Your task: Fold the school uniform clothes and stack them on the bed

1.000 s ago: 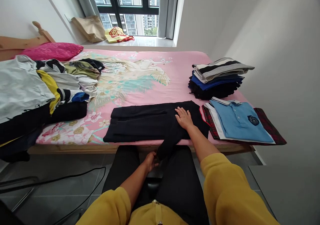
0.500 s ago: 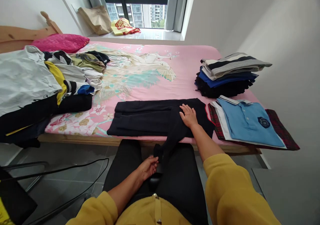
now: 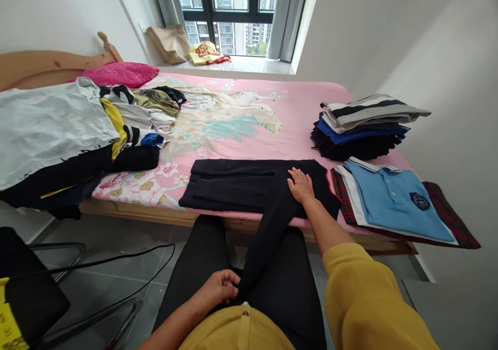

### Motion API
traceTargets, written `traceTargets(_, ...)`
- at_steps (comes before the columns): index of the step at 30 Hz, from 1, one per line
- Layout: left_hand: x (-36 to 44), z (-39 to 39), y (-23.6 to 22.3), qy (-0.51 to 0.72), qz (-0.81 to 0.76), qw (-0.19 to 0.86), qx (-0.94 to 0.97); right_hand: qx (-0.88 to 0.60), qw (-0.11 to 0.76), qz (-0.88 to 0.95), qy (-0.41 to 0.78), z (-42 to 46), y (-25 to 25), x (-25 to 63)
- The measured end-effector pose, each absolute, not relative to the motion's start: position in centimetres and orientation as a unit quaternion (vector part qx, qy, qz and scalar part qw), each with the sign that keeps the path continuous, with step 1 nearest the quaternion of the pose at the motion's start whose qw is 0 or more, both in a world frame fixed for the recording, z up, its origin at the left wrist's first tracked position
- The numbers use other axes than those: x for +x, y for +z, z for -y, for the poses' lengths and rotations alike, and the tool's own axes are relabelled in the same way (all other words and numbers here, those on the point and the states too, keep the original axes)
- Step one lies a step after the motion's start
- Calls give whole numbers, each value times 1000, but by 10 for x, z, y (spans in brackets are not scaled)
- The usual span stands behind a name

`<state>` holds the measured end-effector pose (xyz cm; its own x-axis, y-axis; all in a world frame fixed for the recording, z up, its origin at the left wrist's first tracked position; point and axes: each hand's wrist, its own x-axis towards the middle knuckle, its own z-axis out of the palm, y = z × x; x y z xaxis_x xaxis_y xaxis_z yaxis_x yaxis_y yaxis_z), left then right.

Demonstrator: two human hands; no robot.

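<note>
A dark navy long-sleeved top (image 3: 241, 184) lies folded lengthwise along the near edge of the bed, its red-trimmed collar end towards the right. My right hand (image 3: 302, 185) rests flat on it near the shoulder, fingers stretched out. One sleeve (image 3: 261, 249) hangs over the bed's edge onto my lap. At its cuff end, my left hand (image 3: 221, 288) is closed with fingers curled, pinching the sleeve. The cuff itself is mostly hidden against my black trousers. Just right of the collar lies a folded light blue polo shirt (image 3: 397, 199) on white and red plaid garments.
A stack of folded clothes (image 3: 360, 129) stands at the bed's right side. Loose clothes (image 3: 58, 122) are heaped at the left, by a pink pillow (image 3: 120, 74). A chair (image 3: 31, 277) with a black cable (image 3: 116, 257) is at lower left. Bags (image 3: 171, 44) sit on the windowsill.
My left hand has drawn the sleeve down towards my waist, so it now stretches out longer. My right hand stays on the top. The view has shifted slightly.
</note>
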<state>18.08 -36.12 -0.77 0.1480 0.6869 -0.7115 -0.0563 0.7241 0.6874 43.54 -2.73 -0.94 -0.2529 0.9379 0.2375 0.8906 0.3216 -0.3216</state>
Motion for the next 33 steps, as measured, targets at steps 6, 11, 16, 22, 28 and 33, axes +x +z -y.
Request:
traceTargets(6,188,356,-20,295,-589,674,335,-587,177,788,54,31,-8,433)
traceTargets(11,199,311,-34,435,-595,575,355,-591,171,787,54,32,-9,431)
traceTargets(16,220,250,-33,459,-607,545,351,-593,171,785,46,31,-11,431)
traceTargets(22,232,230,-24,445,-585,579,354,-592,177,785,52,30,-11,431)
traceTargets(28,228,256,4,377,-513,694,337,-591,190,780,75,26,-9,432)
traceTargets(33,235,263,28,395,-450,763,245,-612,174,760,134,29,18,423)
